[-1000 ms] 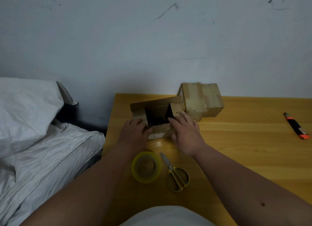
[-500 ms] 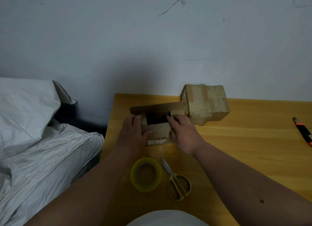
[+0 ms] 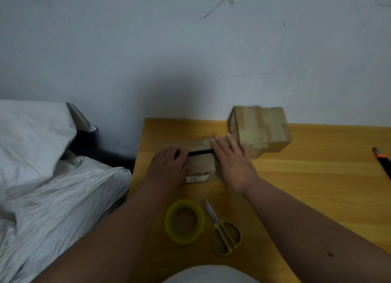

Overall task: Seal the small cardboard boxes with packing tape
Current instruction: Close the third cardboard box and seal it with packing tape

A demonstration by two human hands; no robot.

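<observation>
A small cardboard box [image 3: 201, 166] sits near the table's left end, its top flaps nearly closed with only a thin dark gap between them. My left hand [image 3: 168, 166] lies on the box's left side, fingers over the near flap. My right hand [image 3: 232, 162] presses flat on the right side, fingertips on the far flap. A white label shows on the box's front. A roll of yellowish packing tape [image 3: 184, 221] lies on the table in front of the box, untouched.
Yellow-handled scissors [image 3: 222, 230] lie right of the tape. Two taped boxes [image 3: 260, 128] stand against the wall behind my right hand. An orange-and-black cutter [image 3: 383, 162] lies at the far right. A bed with white bedding [image 3: 48, 177] borders the wooden table [image 3: 317, 187] on the left.
The far flap has come down from standing up to almost flat, shrinking the dark opening to a slit. Both hands moved onto the top of the box.
</observation>
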